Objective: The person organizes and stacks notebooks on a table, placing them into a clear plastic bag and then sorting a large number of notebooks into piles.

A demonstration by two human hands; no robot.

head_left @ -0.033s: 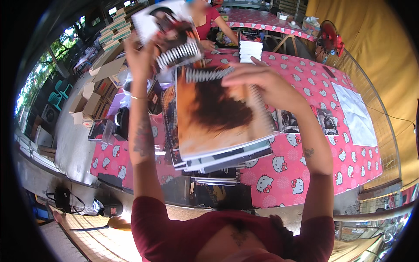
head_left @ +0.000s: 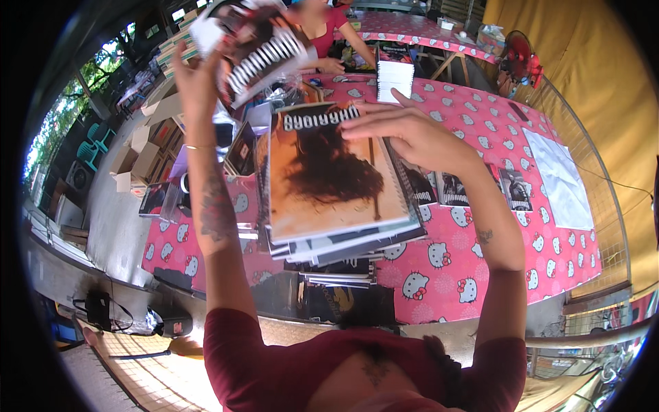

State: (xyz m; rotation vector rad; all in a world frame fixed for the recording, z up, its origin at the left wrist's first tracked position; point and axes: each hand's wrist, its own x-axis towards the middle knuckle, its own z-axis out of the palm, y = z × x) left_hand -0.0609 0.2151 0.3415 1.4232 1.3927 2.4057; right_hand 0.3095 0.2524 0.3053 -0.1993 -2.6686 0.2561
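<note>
My left hand (head_left: 198, 86) is raised at the upper left, gripping a notebook (head_left: 257, 51) with a dark picture cover, tilted in the air. In front of me a stack of notebooks (head_left: 329, 182) lies a little fanned out, the top one with an orange and black cover. Spiral binding shows along the stack's right side. Over the top right corner of that stack reaches my right hand (head_left: 419, 134), its fingers stretched out, resting on or just above the cover. Beneath the stack's near edge sit more notebooks (head_left: 340, 280).
A pink patterned table (head_left: 453, 254) carries small picture-covered booklets (head_left: 516, 190), a white sheet (head_left: 556, 178) and an upright notebook pile (head_left: 395, 79). Across the table stands another person (head_left: 322, 34). Cardboard boxes (head_left: 147, 151) fill the left side; a red fan (head_left: 520, 60) stands back right.
My left hand has moved left and slightly up with the notebook, which tilts more. The stack has shifted slightly left and away from me, and my right hand has moved a little left.
</note>
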